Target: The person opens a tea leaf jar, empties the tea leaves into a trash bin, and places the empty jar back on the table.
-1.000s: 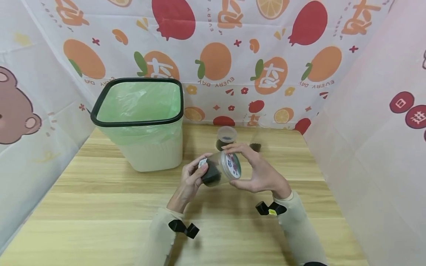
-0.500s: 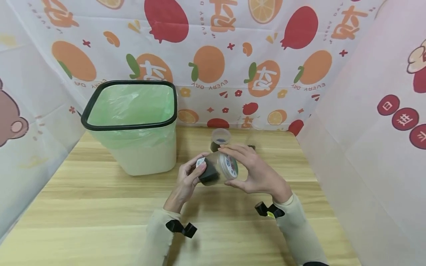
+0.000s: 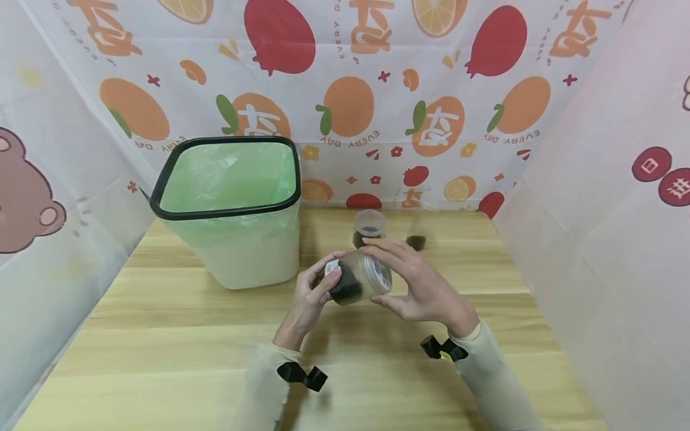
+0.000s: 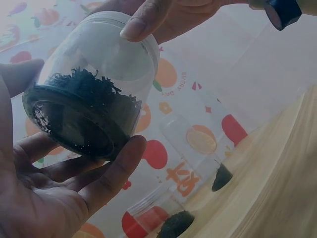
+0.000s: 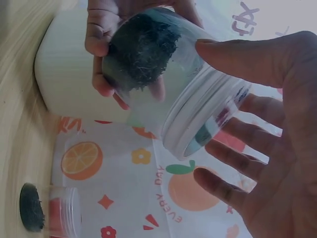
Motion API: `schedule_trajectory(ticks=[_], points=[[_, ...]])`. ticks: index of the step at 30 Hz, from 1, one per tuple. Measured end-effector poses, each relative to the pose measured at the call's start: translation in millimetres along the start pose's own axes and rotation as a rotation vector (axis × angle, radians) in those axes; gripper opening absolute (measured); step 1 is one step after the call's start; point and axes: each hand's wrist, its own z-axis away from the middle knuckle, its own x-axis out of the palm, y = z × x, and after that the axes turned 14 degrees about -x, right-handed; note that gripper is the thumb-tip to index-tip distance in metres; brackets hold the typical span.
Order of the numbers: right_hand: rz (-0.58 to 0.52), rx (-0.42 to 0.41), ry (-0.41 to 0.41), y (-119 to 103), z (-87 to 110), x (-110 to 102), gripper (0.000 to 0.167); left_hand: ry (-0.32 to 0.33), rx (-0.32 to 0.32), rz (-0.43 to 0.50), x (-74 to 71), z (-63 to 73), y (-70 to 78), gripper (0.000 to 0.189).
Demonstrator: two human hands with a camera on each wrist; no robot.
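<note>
A clear plastic jar [image 3: 350,281] with dark shredded dried leaves in its bottom is tilted above the table, lid end toward the right. My left hand [image 3: 309,293] grips its base, thumb on the near side and fingers beneath. My right hand [image 3: 426,287] holds the lid end between thumb and fingers. In the right wrist view, the right thumb [image 5: 242,59] lies by the jar's neck, and the other fingers spread past the screw lid [image 5: 198,114]. A printed label shows on the lid's face. Dark shreds [image 4: 89,89] are heaped toward the base in the left wrist view.
Behind my hands stands an open clear jar [image 3: 369,224] holding dark contents. Another clear container [image 3: 417,230] with a dark bottom layer is to its right. A black-rimmed bin [image 3: 248,254] with a green liner stands at left on the wooden table [image 3: 178,359]. Fruit-printed cloth hangs behind.
The jar has turned slightly, so less of the lid's face shows, and the right hand covers more of it. Both hands keep their hold. The head view shifted left, then back.
</note>
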Motion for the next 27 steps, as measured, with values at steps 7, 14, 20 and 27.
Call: schedule_trajectory(ticks=[7,14,20,27], points=[[0.021,-0.071,0.081,0,-1.1,3,0.067,0.009,-0.016,-0.002,-1.1,-2.4,1.9,0.046],[0.048,-0.183,0.191,1,-6.6,4,0.055,0.027,-0.011,-0.003,-1.3,-6.0,7.1,0.047],[0.067,-0.223,0.257,3,-0.7,5,0.041,0.05,-0.034,0.038,2.6,-12.0,-0.6,0.048],[0.118,-0.238,0.341,5,5.9,4,0.022,0.079,-0.044,0.062,7.6,-18.3,-7.2,0.046]])
